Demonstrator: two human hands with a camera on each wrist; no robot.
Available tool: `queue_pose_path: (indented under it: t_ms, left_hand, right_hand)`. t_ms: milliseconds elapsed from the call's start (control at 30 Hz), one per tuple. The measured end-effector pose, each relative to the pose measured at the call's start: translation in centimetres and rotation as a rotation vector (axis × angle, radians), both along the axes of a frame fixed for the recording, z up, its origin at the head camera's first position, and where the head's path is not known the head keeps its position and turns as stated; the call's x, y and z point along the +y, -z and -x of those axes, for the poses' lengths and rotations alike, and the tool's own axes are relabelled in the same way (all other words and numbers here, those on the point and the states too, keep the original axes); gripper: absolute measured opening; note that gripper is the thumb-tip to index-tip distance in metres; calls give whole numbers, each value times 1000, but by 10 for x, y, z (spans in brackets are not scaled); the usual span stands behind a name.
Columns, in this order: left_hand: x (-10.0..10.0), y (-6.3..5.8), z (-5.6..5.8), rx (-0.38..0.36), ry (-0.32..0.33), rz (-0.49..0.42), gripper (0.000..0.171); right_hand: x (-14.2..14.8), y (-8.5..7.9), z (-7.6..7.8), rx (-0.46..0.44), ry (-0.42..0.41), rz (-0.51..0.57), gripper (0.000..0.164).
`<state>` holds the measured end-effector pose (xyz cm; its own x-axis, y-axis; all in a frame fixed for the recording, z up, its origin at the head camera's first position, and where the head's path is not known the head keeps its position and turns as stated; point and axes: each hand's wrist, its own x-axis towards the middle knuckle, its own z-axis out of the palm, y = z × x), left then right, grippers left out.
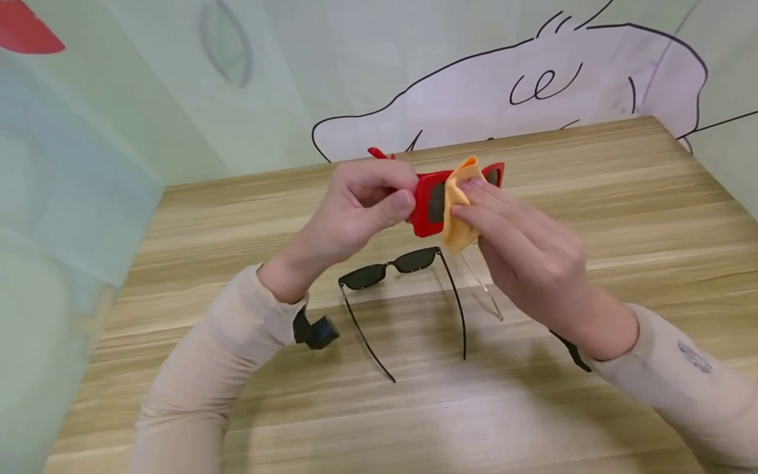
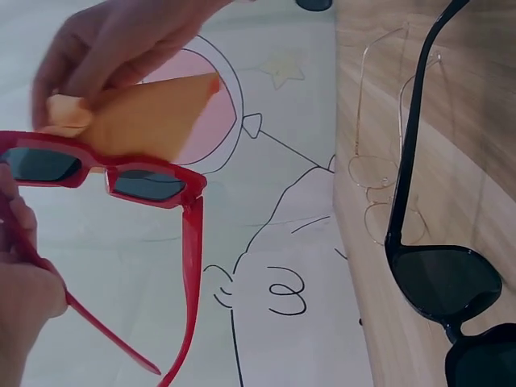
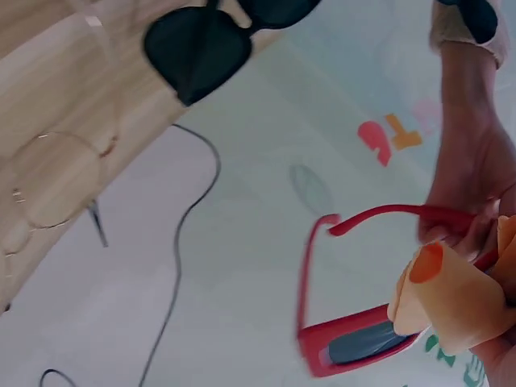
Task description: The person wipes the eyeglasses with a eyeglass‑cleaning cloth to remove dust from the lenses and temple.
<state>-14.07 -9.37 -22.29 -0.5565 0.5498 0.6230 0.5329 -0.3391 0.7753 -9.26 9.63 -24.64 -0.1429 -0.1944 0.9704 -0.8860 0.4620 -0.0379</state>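
Note:
My left hand (image 1: 349,214) pinches one end of a pair of red-framed sunglasses (image 1: 422,209), holding them up over the table. In my right hand (image 1: 533,253) is an orange cleaning cloth (image 1: 457,220), folded over the frame and pressed by the fingers against the dark lenses. The left wrist view shows the cloth (image 2: 153,121) along the top of the red sunglasses (image 2: 149,184), whose temples are unfolded. Below the hands, black sunglasses (image 1: 365,276) lie on the table with their temples spread. Thin wire-framed glasses (image 1: 491,299) lie beside them, partly hidden by the right hand.
The wood-grain table (image 1: 213,243) runs back to a wall (image 1: 379,59) with line drawings. A small dark camera (image 1: 320,332) sits on the left wrist, above the tabletop. A dark strap (image 1: 571,349) shows at the right wrist.

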Motion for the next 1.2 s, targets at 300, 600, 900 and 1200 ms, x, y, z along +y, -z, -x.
queue_pose_path:
  t_ms: [300, 600, 900, 1200]
  left_hand:
    - [2, -2, -2, -19, -34, -25, 9]
    - [6, 1, -1, -47, 37, -15, 18]
    - [0, 2, 1, -29, -30, -18, 10]
    - [-2, 1, 1, -34, 22, -13, 20]
  right_hand:
    - [-6, -7, -4, 116, -67, -73, 13]
    - [6, -6, 4, 7, 10, 2, 13]
    - [-8, 2, 3, 133, -66, -68, 24]
    - [-2, 0, 6, 39, -2, -13, 13]
